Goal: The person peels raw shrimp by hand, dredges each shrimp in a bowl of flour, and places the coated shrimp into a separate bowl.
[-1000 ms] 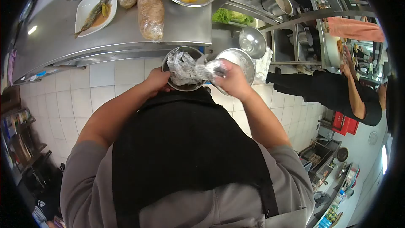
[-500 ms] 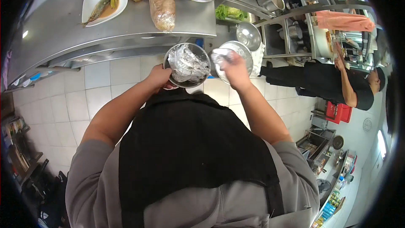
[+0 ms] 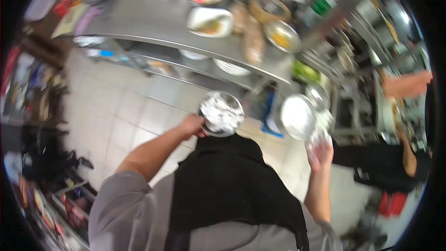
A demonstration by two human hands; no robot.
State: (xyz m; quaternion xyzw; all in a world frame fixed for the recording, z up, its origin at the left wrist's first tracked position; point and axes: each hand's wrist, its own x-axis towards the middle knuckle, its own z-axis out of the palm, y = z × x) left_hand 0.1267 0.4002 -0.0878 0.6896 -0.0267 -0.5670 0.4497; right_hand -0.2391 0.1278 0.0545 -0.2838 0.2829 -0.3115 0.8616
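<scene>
My left hand (image 3: 193, 126) grips the near-left rim of a round metal bowl (image 3: 202, 120) in front of my apron. Inside the bowl lie white, floury-looking pieces (image 3: 222, 111) with dark patches. Out to the right is my right hand (image 3: 319, 149), raised and whitish over the fingers. Motion smears it, so I cannot tell whether that white is a coating, clear plastic or something held. Just beyond it stands a bowl of white powder (image 3: 297, 116), with another metal bowl (image 3: 318, 96) behind.
Ahead runs a steel counter (image 3: 153, 23) carrying a white dish with food (image 3: 209, 22), plastic-wrapped rolls (image 3: 253, 42) and a bowl with yellow contents (image 3: 282, 37). Stacked plates (image 3: 231, 66) sit on its lower shelf. A person in black (image 3: 385, 162) is at the right.
My right hand has moved away from the powder bowl, out to the right and nearer my body. The view has swung left; the left hand still holds its bowl.
</scene>
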